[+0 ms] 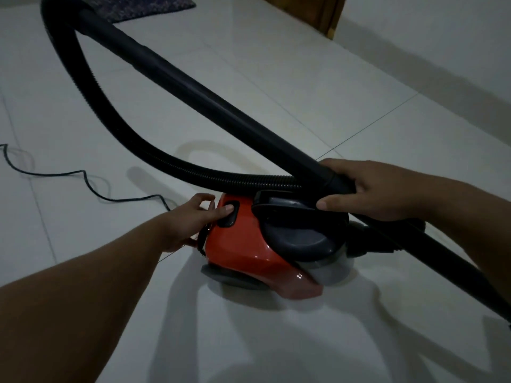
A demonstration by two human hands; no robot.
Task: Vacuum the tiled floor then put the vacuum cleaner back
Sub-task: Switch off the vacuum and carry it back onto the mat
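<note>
Switching the vacuum cleaner on or off, apparently: left hand spread, one fingertip pressing its dark button; right hand closed round the wand above the body between both hands; next, steady guiding over tiled floor.

both bare forearms reach forward and down. the left arm runs from seven o'clock toward centre, its left hand stretched out, one fingertip pressed flat, the other fingers loosely curled. the right arm enters from three o'clock, its right hand wrapped closed, thumb underneath, knuckles up.
</note>
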